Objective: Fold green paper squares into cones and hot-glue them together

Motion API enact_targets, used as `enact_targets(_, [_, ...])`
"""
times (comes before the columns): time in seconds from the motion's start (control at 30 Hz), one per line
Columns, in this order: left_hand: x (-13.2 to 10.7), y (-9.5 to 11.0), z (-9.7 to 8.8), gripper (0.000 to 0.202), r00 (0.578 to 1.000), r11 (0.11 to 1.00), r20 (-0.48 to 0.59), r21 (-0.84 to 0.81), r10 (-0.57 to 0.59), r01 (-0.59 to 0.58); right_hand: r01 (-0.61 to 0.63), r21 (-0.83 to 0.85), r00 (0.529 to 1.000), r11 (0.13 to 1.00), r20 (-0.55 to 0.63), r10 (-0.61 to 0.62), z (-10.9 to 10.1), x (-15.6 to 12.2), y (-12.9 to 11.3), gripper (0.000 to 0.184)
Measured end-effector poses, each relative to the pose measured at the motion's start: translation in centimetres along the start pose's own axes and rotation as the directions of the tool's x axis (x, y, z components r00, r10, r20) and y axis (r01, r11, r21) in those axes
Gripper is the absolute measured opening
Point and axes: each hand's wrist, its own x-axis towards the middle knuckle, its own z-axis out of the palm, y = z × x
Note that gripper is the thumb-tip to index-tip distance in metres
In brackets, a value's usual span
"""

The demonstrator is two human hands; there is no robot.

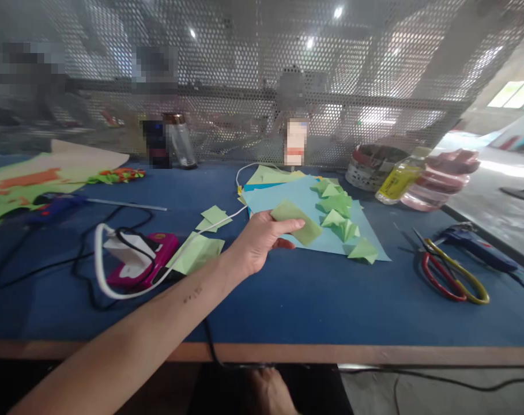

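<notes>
My left hand [262, 239] reaches in from the lower left over the middle of the table. Its thumb and fingers pinch a green paper square [302, 222]. Beneath and beyond it lie light blue paper sheets [283, 193], with several folded green paper pieces [337, 202] along their right side. More flat green paper [199, 252] rests left of the hand, partly under a white cable. What looks like my right hand [272, 392] is low in the frame, below the table edge near my lap. It is blurred and its fingers cannot be made out.
A magenta power strip [144, 262] with a white plug and cables sits left. At right are scissors [454, 271], a blue glue gun [478, 248], a yellow-labelled bottle [402, 176] and a roll of tape [369, 167]. A perforated metal screen [236, 80] stands behind the blue table [331, 305].
</notes>
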Motion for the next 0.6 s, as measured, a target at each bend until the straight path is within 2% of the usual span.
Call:
enact_targets(0.07, [-0.2, 0.0, -0.2, 0.025, 1.0, 1.0, -0.007, 0.002, 0.009, -0.009, -0.085, -0.021, 0.996, 0.996, -0.002, 0.085, 0.4, 0.8, 2.3, 0.026])
enact_targets(0.17, [-0.4, 0.0, -0.1, 0.022, 1.0, 1.0, -0.006, 0.004, 0.023, -0.023, -0.189, -0.058, 0.982, 0.98, -0.004, 0.189, 1.2, 0.5, 4.7, 0.024])
enact_targets(0.33, [-0.5, -0.2, 0.3, 0.02, 0.999, 0.999, 0.022, -0.001, 0.044, -0.044, -0.294, -0.126, 0.955, 0.948, 0.001, 0.296, 3.7, -0.1, 6.1, 0.027])
enact_targets(0.47, [-0.5, -0.5, -0.1, 0.019, 0.999, 0.999, 0.02, -0.002, 0.046, -0.045, -0.278, -0.085, 0.961, 0.957, -0.009, 0.278, 4.5, 0.7, 6.9, 0.028])
enact_targets(0.6, [-0.7, -0.4, -0.4, 0.02, 0.999, 0.999, -0.003, -0.001, 0.04, -0.04, -0.183, -0.013, 0.981, 0.983, -0.064, 0.182, 3.3, 1.0, 7.6, 0.029])
